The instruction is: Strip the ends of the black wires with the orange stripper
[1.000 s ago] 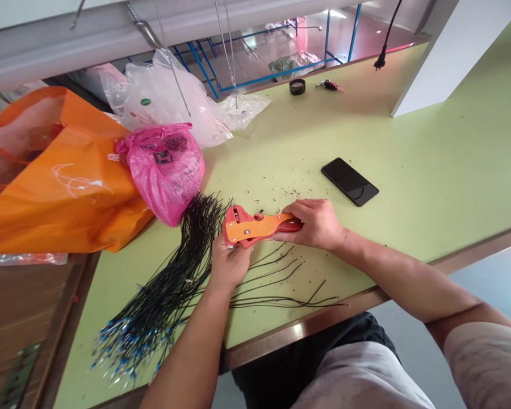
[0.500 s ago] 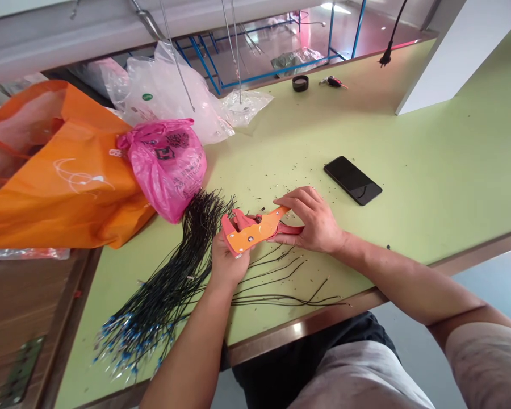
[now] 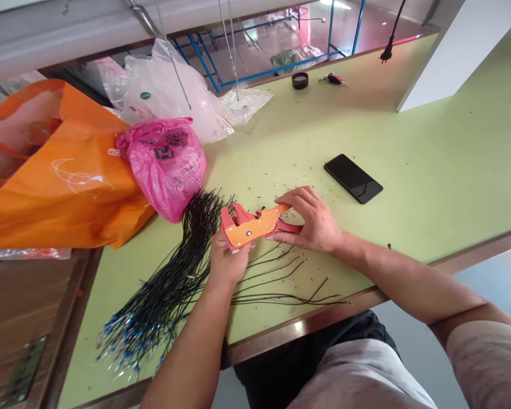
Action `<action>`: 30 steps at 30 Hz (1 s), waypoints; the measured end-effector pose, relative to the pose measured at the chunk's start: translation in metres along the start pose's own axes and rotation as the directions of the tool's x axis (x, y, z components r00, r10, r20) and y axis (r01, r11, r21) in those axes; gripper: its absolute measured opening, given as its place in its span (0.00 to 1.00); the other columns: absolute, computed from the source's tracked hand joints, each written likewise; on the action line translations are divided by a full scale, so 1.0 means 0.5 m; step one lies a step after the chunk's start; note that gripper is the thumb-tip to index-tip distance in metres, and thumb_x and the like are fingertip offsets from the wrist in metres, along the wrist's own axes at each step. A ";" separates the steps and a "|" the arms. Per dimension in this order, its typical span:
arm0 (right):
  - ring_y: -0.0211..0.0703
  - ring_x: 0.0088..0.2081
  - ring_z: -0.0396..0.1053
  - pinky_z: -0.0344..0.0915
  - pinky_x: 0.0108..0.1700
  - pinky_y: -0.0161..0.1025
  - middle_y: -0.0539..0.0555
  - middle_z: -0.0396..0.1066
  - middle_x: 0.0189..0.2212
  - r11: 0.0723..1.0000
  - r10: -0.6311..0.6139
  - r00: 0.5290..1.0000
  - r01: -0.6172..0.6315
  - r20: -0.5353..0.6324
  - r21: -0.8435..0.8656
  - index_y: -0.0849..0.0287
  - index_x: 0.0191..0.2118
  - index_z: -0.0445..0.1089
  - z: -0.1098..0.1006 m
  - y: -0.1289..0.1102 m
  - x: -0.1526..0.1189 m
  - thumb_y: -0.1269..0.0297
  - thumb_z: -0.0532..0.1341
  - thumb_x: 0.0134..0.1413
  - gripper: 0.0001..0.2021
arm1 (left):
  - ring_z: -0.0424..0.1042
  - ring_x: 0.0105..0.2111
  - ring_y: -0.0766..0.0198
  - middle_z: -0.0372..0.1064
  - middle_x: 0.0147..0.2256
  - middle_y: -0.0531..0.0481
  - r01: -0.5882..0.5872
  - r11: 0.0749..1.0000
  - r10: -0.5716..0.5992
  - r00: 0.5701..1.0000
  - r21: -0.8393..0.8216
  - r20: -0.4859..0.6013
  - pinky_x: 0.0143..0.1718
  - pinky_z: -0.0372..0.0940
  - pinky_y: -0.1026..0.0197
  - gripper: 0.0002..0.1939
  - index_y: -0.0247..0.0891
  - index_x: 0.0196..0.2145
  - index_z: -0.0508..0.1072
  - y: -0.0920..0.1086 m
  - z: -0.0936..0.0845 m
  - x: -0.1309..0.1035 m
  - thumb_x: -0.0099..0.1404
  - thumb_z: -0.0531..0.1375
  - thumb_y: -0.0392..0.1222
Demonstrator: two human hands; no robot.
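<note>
A pale green tabletop (image 3: 443,187) with a brown front edge (image 3: 306,326) spreads across the view. Nearest, the person's light shirt (image 3: 357,378) and black trousers (image 3: 276,363) show below that edge. Just inside it, several loose black wires (image 3: 281,296) lie roughly crosswise, some with bare copper-coloured tips.

Beyond them, 2 bare hands meet at 1 orange and red hand tool (image 3: 255,228), which is held above the table with its head toward the left. The right hand (image 3: 317,221) grips the tool's 2 handles, which stand spread apart. The left hand (image 3: 230,261) is at the underside of the tool's head, its fingers partly hidden; whether it grips the tool or a wire, I cannot tell. The notch in the head stands open.

Left of the tool lies a thick bundle of black wires (image 3: 174,267), with blue and silvery ends toward the near left. Dark scraps (image 3: 296,184) are scattered past the tool, and 1 black phone (image 3: 353,178) lies right of them.

Past the bundle, a knotted pink bag (image 3: 168,170) rests against a large orange bag (image 3: 68,176). Behind are clear plastic bags (image 3: 174,91). Near the far edge sit 1 black ring-shaped object (image 3: 300,80) and keys (image 3: 334,79); a black plug (image 3: 386,52) hangs beside a white panel (image 3: 460,57). Blue metal frames (image 3: 281,72) stand farthest.
</note>
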State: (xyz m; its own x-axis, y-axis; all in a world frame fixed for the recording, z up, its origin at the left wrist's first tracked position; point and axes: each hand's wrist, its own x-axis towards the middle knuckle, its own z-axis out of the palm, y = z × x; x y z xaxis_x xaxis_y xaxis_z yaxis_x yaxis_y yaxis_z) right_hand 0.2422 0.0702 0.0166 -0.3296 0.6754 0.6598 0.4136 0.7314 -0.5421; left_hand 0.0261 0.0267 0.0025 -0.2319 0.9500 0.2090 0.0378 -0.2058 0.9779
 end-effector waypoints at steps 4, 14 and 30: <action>0.54 0.47 0.75 0.76 0.52 0.52 0.62 0.80 0.46 1.000 0.029 0.999 -0.029 0.027 0.002 0.59 0.54 0.77 -0.003 -0.003 0.003 0.32 0.70 0.58 0.34 | 0.62 0.22 0.69 0.66 0.24 0.57 0.022 0.999 -0.023 0.999 0.045 0.031 0.21 0.60 0.66 0.11 0.40 0.31 0.75 -0.011 -0.012 -0.003 0.57 0.74 0.38; 0.38 0.26 0.67 0.62 0.31 0.40 0.51 0.73 0.23 0.993 0.093 0.991 -0.085 0.096 -0.083 0.58 0.36 0.78 -0.008 0.007 0.003 0.25 0.65 0.57 0.34 | 0.58 0.19 0.71 0.64 0.21 0.57 0.041 0.998 -0.042 0.999 0.040 0.025 0.19 0.59 0.66 0.12 0.40 0.27 0.73 -0.003 -0.004 -0.005 0.58 0.73 0.41; 0.54 0.48 0.75 0.72 0.52 0.51 0.60 0.81 0.45 1.000 0.013 0.999 -0.012 0.038 -0.026 0.58 0.52 0.77 -0.005 0.001 0.005 0.32 0.69 0.60 0.32 | 0.63 0.20 0.71 0.72 0.25 0.54 0.010 1.000 -0.010 1.000 -0.017 0.025 0.19 0.60 0.68 0.18 0.38 0.27 0.74 0.024 0.016 0.005 0.51 0.79 0.47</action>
State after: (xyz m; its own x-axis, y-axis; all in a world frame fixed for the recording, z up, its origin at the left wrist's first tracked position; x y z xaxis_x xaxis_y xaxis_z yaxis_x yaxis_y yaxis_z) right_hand 0.2434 0.0719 0.0192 -0.3560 0.6879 0.6325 0.4391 0.7206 -0.5365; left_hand 0.0339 0.0287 0.0150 -0.2076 0.9577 0.1995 0.0194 -0.1999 0.9796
